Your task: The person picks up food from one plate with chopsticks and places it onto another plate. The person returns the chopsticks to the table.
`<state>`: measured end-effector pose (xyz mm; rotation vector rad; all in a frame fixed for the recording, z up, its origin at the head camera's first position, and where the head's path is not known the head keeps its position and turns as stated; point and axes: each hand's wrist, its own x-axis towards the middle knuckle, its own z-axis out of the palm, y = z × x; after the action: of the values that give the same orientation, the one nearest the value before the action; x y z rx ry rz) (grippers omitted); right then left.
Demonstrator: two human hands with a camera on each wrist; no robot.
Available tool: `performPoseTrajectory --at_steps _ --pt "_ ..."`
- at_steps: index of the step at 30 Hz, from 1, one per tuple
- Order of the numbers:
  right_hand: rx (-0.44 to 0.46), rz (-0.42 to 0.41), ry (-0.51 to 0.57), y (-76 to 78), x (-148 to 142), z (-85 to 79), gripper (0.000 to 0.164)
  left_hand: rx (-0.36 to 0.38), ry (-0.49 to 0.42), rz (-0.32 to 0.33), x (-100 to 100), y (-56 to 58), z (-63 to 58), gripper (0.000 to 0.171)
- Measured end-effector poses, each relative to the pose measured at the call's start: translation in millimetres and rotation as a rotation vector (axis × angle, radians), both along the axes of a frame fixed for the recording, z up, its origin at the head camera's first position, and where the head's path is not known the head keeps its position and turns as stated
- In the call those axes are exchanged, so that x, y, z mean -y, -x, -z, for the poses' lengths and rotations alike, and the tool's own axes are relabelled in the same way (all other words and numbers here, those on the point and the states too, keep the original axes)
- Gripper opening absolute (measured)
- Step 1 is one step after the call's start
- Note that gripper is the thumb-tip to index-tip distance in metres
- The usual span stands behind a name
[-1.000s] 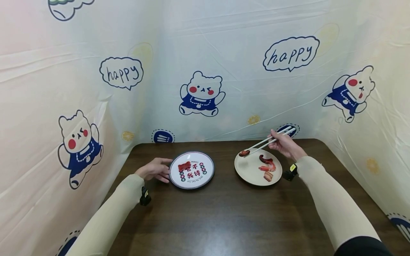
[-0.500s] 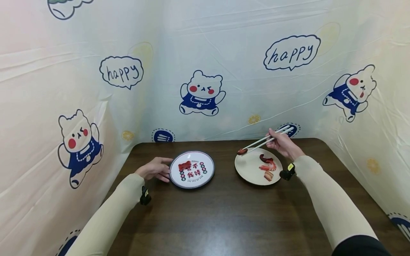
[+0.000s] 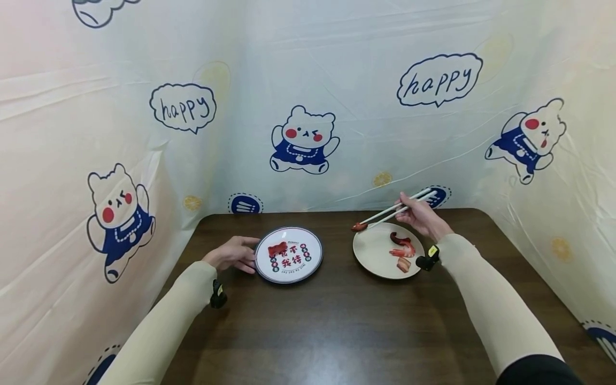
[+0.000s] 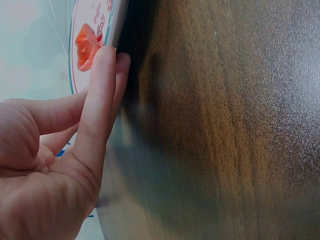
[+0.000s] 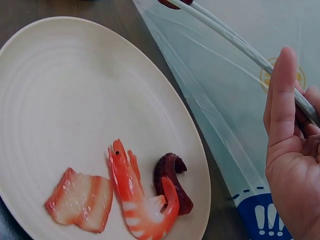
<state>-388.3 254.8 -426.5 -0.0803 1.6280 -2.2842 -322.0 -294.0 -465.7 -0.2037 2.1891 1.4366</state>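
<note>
In the head view my right hand grips a pair of pale chopsticks. Their tips pinch a small glossy reddish-brown food piece above the far left rim of a cream plate. On that plate lie a shrimp, a dark curled tentacle piece and a streaky pork slice. My left hand touches the left rim of a white, blue-edged plate with mostly straight fingers. One wrinkled red food piece rests on this plate.
Both plates stand on a dark wooden table, with a gap of tabletop between them. A pale printed cloth hangs behind the table and along both sides.
My right hand has moved left, and the chopsticks have carried the reddish-brown piece from over the cream plate to just past its left rim. The left hand stays at its plate.
</note>
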Motion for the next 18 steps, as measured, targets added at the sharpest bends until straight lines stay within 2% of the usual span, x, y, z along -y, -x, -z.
performPoseTrajectory --at_steps 7,18 --pt "-0.009 -0.01 0.03 1.5 5 4.9 0.037 0.004 -0.006 -0.001 1 -1.7 1.2 0.069" --pt "-0.019 0.01 0.021 7.1 11 14.4 0.039 -0.003 -0.008 -0.002 0 -1.5 1.3 0.068"
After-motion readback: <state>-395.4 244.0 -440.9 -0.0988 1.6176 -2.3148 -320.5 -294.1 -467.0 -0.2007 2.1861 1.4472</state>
